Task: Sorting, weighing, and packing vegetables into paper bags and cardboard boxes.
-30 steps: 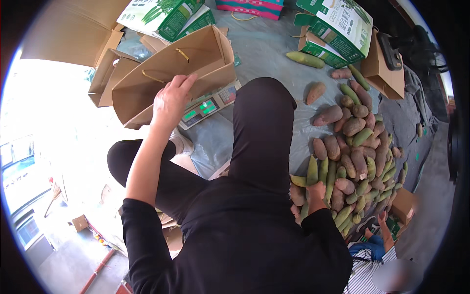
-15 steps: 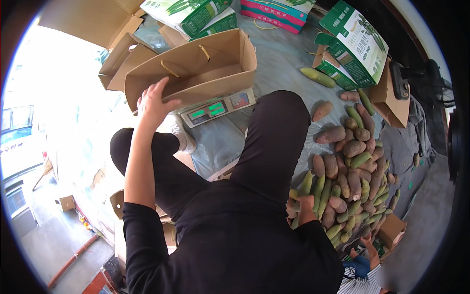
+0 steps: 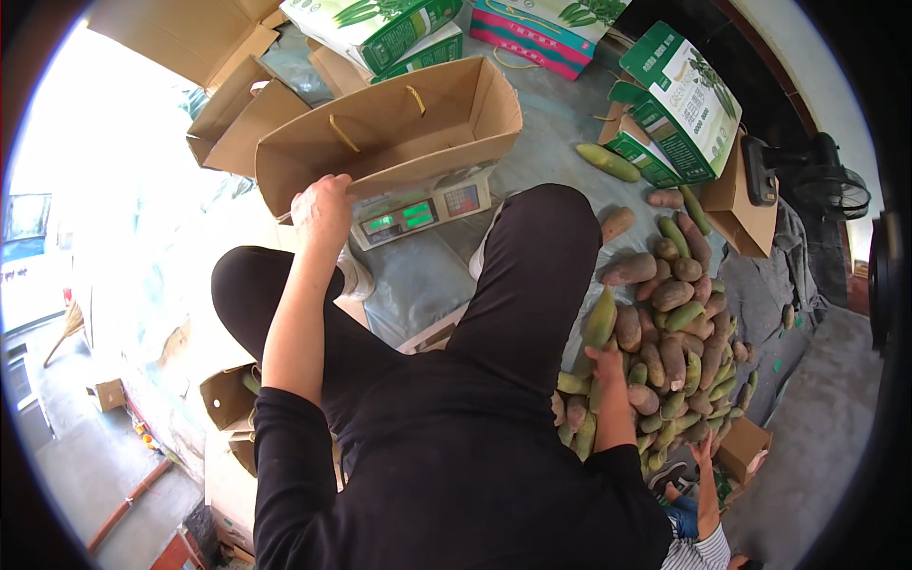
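Fingers [image 3: 334, 183] half curled, the left hand [image 3: 323, 211] is resting on the near edge of an open cardboard box [image 3: 380, 116], by its left corner; whether it is pinching, I cannot tell. The box is sitting on a scale [image 3: 416, 217]. The right hand [image 3: 606, 366] seems to be gripping the lower end of a green vegetable [image 3: 599, 318], at the left edge of a heap [image 3: 673, 361] on the plastic sheet [image 3: 546, 123]. Picking is apparently going on; lifting would be calling for a snug hold.
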Available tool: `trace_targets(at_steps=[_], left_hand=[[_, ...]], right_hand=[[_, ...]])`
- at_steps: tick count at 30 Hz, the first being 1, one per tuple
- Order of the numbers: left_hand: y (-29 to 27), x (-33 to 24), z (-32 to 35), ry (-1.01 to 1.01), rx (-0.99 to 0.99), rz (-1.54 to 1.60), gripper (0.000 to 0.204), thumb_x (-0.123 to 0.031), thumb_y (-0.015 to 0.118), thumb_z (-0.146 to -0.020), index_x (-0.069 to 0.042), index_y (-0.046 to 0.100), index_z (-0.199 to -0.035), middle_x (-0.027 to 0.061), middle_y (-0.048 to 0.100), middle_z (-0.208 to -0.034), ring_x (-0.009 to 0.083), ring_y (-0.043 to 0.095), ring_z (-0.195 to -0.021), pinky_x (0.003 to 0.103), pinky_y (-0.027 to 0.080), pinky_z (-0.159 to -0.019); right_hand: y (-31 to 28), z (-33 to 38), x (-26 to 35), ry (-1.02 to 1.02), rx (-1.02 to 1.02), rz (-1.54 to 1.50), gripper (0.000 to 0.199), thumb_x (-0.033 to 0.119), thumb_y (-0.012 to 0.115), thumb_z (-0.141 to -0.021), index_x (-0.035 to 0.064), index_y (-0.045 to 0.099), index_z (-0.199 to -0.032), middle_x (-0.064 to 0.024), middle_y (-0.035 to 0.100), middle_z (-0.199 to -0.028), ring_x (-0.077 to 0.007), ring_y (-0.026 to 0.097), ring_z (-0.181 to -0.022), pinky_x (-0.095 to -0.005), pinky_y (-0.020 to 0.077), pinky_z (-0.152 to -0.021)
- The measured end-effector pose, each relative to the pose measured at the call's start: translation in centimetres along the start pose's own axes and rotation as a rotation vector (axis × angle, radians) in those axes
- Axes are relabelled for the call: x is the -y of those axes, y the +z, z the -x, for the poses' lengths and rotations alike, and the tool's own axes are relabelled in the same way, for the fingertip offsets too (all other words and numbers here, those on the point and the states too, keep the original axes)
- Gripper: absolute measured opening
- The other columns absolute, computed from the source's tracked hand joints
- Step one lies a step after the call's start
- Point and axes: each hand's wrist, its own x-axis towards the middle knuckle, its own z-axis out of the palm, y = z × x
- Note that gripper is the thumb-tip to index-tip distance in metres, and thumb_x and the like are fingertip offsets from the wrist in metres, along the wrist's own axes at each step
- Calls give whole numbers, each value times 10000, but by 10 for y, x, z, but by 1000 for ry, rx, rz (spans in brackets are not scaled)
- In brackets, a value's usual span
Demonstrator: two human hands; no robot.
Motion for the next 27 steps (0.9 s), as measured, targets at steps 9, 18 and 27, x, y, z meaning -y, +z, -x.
trace_targets(at_steps=[9,18,27], left_hand=[[8,-2,1,27,-2,-23,86,-140,636,-764,-87,598,-820,76,614,-826,276,603,-868,420,424,-718],[7,2,1,20,25,-70,89,-147,636,-769,-98,595,-832,68,614,-851,267,602,-888,421,429,-734],[1,-4,-2,-37,93,-136,132,-126,624,-757,-103,591,-882,64,615,-921,270,596,-914,423,447,-743]], right_hand=[[1,82,265,-1251,-23,244,531,68,689,-638,-1,535,-1142,-109,573,-1050,-230,548,-966,-325,430,-848],[142,215,414,-1877,-38,847,495,145,700,-639,113,552,-1110,-73,568,-1060,-281,498,-1058,-392,423,-893],[290,203,393,-1681,-1,1398,197,165,590,-762,137,698,-924,-67,663,-1005,-229,608,-963,-378,494,-794]])
